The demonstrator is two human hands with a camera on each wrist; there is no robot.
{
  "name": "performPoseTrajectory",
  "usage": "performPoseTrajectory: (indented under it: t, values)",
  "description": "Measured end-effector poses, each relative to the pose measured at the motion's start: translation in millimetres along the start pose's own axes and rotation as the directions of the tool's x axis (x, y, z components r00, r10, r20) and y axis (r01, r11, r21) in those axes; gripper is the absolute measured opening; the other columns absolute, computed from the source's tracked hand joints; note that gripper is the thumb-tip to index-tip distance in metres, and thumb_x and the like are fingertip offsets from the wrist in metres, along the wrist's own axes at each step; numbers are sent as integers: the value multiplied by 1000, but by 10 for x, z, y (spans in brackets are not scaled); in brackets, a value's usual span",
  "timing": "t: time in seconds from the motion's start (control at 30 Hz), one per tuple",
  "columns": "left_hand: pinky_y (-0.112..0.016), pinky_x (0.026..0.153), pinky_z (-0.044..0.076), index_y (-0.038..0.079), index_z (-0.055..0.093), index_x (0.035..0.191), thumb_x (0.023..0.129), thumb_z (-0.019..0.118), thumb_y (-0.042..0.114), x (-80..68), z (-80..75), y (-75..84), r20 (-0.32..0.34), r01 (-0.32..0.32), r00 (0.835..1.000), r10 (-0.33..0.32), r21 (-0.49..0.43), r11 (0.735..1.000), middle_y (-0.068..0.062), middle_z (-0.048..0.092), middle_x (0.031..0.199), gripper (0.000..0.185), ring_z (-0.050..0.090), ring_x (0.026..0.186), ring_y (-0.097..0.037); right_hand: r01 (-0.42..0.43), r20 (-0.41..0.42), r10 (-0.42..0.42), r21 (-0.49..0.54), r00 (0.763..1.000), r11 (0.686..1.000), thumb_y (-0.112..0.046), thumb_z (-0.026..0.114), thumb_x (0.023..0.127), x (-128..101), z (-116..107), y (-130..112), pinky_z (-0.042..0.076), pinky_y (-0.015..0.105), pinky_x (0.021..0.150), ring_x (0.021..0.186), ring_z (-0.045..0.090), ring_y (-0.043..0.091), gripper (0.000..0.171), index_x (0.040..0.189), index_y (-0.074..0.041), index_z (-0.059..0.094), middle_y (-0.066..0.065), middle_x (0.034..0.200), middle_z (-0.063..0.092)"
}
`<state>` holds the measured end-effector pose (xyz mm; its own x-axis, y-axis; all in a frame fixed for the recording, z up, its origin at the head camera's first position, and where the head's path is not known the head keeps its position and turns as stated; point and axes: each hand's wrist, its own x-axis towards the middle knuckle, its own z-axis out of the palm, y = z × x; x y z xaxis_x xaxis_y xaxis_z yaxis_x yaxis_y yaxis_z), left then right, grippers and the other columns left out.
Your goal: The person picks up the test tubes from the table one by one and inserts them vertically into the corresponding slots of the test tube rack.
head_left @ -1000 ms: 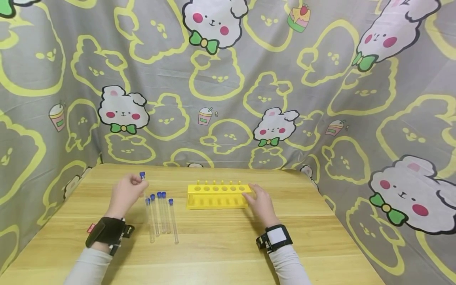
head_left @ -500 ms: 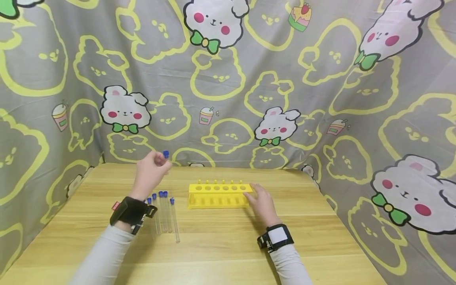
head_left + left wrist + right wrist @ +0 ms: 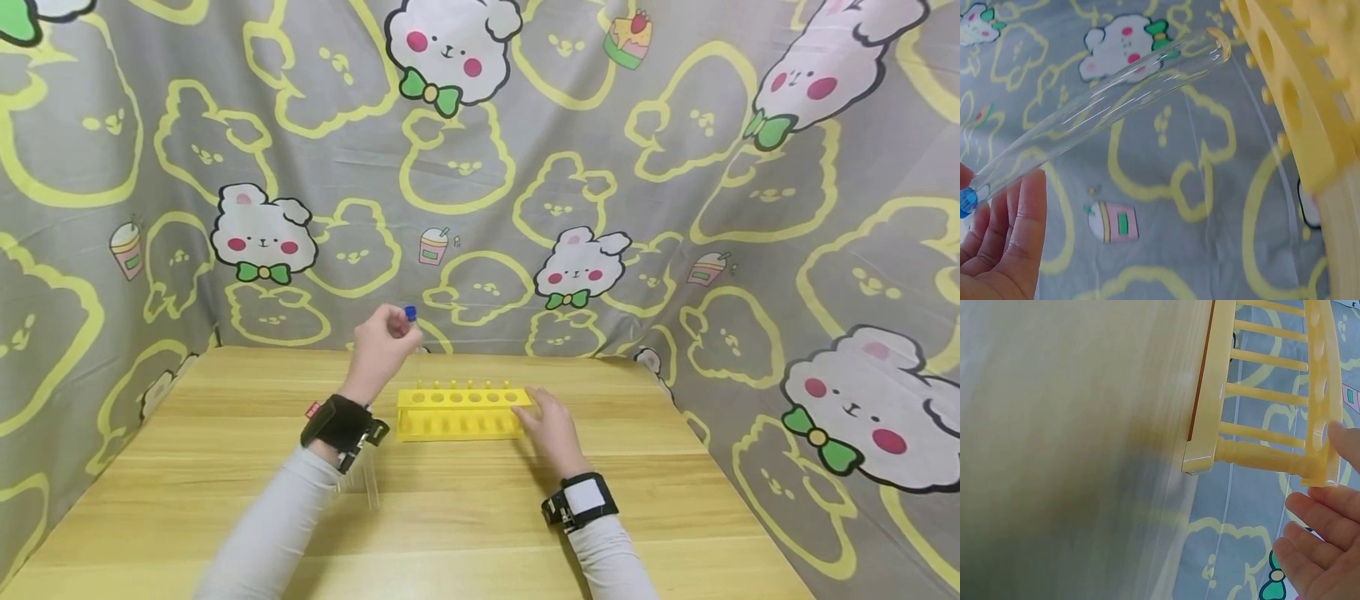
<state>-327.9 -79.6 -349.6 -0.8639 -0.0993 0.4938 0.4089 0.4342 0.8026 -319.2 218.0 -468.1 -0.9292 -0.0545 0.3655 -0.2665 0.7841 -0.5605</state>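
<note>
Head view, centre of frame: left hand (image 3: 381,346) raised, fingers pinching a blue-capped test tube (image 3: 1104,106) near its cap, rounded end close to the yellow rack (image 3: 459,412). Just right of centre: right hand (image 3: 551,427) resting against the rack's end, fingers relaxed and straight. More tubes (image 3: 365,487) on the wooden table (image 3: 480,533), lower left of centre.

- Test tube (image 3: 1116,94): clear, glossy glass or plastic, with a blue plastic cap (image 3: 410,313).
- Rack (image 3: 459,412): smooth, glossy yellow plastic.
- Worktop (image 3: 465,517): light wood grain, smooth, faint sheen.
- Backdrop (image 3: 525,167): matt printed cloth, lightly creased.
- Wrist straps (image 3: 341,421): black matt fabric.
</note>
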Motion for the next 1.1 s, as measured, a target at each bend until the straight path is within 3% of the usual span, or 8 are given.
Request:
performPoseTrajectory:
  t: [0.3,0.57,0.83,1.1]
  values:
    - [-30,72,53,9,57,92,78,66,16,18,531,220,39,-61,997,65,-91,994,-6,67,86,19,62,78,-19,-15,2,15,7,1000,1000,-28,69,89,-1,22,-9,38,54,110,133,47,41,53,133,-2,56,23,138,54]
    - [-26,75,54,10,53,93,78,69,15,1,954,364,117,-141,981,156,-126,982,-4,64,85,22,62,79,-15,-15,4,15,19,1000,1000,-29,69,89,7,3,-10,37,53,111,134,46,41,54,133,0,55,23,138,55]
    - [-22,71,54,9,51,95,79,69,13,-1,1218,403,145,-184,969,200,-120,976,-4,64,85,24,62,77,-13,6,-11,-6,25,1000,1000,-28,70,89,-1,11,-9,38,53,110,132,48,42,53,132,1,56,23,136,56]
    - [-19,68,52,11,47,96,80,67,11,-13,1371,330,175,-239,953,246,-65,969,-2,60,84,26,59,76,-12,7,-23,-7,20,1000,1000,-29,69,90,0,12,-6,40,52,109,132,48,41,52,131,1,57,22,134,58]
